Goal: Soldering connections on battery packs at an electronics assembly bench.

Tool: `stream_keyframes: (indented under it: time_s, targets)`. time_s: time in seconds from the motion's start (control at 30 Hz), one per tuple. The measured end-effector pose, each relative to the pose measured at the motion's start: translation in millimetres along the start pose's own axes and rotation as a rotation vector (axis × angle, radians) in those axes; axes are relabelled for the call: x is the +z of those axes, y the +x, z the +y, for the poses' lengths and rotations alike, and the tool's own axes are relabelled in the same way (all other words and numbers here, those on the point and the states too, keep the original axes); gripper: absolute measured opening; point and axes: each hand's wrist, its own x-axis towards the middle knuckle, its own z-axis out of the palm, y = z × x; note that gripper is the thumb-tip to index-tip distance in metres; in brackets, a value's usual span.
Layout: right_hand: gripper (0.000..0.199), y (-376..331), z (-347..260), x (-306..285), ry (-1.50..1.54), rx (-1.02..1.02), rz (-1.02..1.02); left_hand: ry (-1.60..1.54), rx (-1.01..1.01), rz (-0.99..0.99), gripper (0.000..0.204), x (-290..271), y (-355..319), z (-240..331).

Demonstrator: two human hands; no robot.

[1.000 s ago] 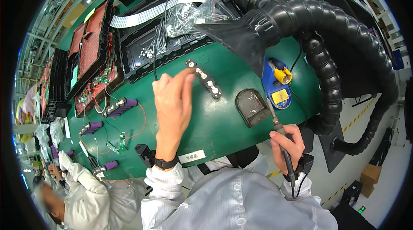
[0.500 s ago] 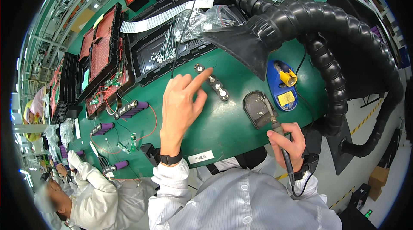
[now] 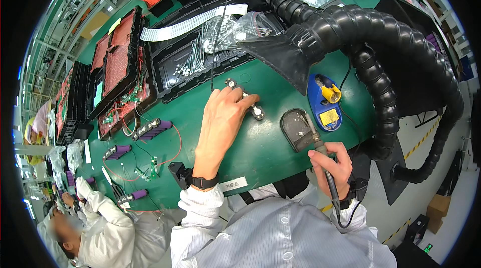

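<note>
My left hand point(image 3: 223, 120) is closed over the middle of a battery pack point(image 3: 257, 112), with thumb and fingers on its sides. The pack stands on the green table, its black end holder and silver metal tabs facing up; the hand hides its middle. My right hand point(image 3: 333, 170) grips a soldering iron point(image 3: 330, 188) by its handle. The iron points away from me, its tip over a dark arch-shaped dish point(image 3: 291, 127). Beside the dish sits a blue iron stand point(image 3: 316, 98) with a yellow holder and a yellow sponge point(image 3: 329, 117).
A black fume-extractor hood point(image 3: 280, 55) on a thick ribbed hose overhangs the back right. Black trays point(image 3: 168, 85) with white-tipped wires and bags stand behind. Purple battery packs point(image 3: 158, 128), wires and circuit boards point(image 3: 153, 168) lie left. A co-worker point(image 3: 107, 223) sits at lower left.
My left hand has moved slightly right and closed from a pointing pose onto the battery pack. My right hand keeps the soldering iron over the dish, nearly still.
</note>
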Motion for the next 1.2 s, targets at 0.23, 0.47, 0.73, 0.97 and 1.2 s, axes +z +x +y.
stream_keyframes:
  time_s: [0.23, 0.47, 0.73, 0.97, 1.2]
  targets:
    - [0.048, 2.9, -2.8, 11.7, -0.029, 0.001, 0.023, 0.043, 0.031, 0.062, 0.033, -0.6, -7.3, -9.2]
    - [0.039, 19.0, -9.5, 17.1, -0.021, -0.078, -0.087, -0.063, 0.016, 0.174, 0.040, -17.3, -37.4, -37.5]
    - [0.038, 50.4, -23.5, 76.8, 0.129, -0.183, -0.137, -0.214, -0.057, 0.239, 0.036, -35.9, -74.0, -48.7]
    - [0.035, 71.4, -23.9, 134.6, 0.406, -0.365, -0.036, -0.388, -0.048, 0.323, 0.034, -36.6, -89.2, -53.0]
    - [0.023, 91.2, -43.5, 116.2, 0.207, -0.419, -0.177, -0.378, -0.125, 0.329, 0.044, -28.3, -104.0, -65.8]
